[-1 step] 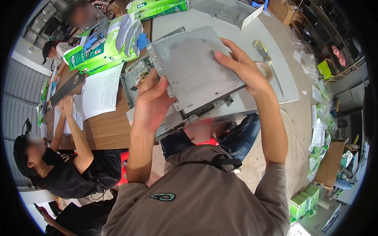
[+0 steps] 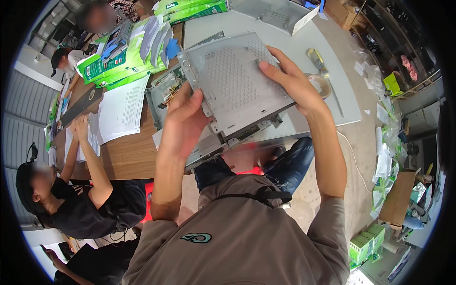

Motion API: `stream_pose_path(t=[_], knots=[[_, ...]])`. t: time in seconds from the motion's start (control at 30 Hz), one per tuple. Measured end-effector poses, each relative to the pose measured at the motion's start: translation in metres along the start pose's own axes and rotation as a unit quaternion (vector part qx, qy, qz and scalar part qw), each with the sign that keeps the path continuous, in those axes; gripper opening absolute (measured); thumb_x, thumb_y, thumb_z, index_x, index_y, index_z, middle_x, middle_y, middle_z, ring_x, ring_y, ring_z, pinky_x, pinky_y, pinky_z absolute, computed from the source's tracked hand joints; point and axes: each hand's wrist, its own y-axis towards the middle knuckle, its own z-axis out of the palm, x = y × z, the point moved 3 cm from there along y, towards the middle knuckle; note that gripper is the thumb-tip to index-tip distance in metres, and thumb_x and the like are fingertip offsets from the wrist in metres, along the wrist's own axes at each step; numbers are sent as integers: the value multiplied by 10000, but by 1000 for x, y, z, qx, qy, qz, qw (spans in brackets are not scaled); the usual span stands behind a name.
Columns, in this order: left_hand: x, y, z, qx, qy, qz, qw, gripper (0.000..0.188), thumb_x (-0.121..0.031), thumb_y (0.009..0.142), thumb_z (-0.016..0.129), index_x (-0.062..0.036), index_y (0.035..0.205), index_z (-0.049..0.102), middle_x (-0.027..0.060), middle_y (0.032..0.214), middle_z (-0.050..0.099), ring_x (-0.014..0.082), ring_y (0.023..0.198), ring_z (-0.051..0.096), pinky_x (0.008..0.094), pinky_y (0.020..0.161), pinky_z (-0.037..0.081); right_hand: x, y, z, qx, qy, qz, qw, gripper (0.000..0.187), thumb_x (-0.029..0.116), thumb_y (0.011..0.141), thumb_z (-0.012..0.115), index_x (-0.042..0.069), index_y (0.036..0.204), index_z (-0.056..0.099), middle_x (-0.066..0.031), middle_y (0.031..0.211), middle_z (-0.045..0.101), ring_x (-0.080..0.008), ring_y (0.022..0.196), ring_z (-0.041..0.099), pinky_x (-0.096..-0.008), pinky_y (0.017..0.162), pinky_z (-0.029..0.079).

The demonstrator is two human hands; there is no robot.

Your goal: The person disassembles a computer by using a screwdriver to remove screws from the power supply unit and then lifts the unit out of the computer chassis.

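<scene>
Between both hands is a flat grey metal cage [image 2: 232, 80] with a perforated top, tilted above an opened computer chassis [image 2: 154, 102]. My left hand [image 2: 183, 118] is closed on its left edge, thumb uppermost. On the far right corner, my right hand [image 2: 292, 83] grips it with the thumb lying on the top face and fingers wrapped round the edge. Inside the chassis, coloured wires [image 2: 170, 95] show beside my left hand. Much of the chassis is hidden under the cage.
Right of the cage lie a yellow-handled screwdriver [image 2: 316, 59] and a tape roll [image 2: 319, 85] on the pale table [image 2: 349, 102]. Printed sheets [image 2: 121, 111] and stacked green packages [image 2: 121, 66] are at left. A co-worker [image 2: 95, 204] sits close on my left. A metal cover [image 2: 270, 14] lies behind.
</scene>
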Motion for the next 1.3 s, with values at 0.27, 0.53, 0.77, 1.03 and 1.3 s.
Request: stream_pose_path(t=[0.27,0.53,0.77,1.03,1.3], knots=[[-2,2,-36,-5,16,-19,1000,699,-461,1018,553,23,1477,345,148,1426,498,287,1236,556,451,999,469,-8,-4,11,17,-45,21,999,712,445,981,621,63,1520,356,-193,1269,592,-240,1173,563,-346,1003,433],[-2,-5,-46,-58,97,-12,994,766,-363,1046,539,-7,1590,134,145,1411,502,244,1227,548,425,1018,463,-13,-3,17,66,-103,18,992,708,433,978,629,77,1522,349,-194,1306,583,-262,1216,542,-348,1054,389],[1,12,-59,-25,169,-28,985,618,-309,1062,500,-71,1580,260,88,1471,480,222,1326,461,430,1095,361,-25,6,13,21,-169,-41,985,696,414,981,632,81,1523,352,-186,1354,566,-276,1226,541,-363,1072,384],[10,15,-72,-87,236,-59,966,679,-389,1045,532,-54,1573,269,89,1449,497,185,1300,469,372,1064,395,-23,10,20,27,-130,7,991,643,349,993,624,84,1520,367,-172,1204,623,-230,1106,586,-332,1005,420],[-3,16,-65,6,213,-19,977,867,-534,962,614,-46,1566,228,120,1398,525,215,1196,560,381,990,467,-13,14,15,-6,-95,-4,995,636,361,968,654,102,1499,419,-140,1159,639,-180,1023,598,-296,954,437]])
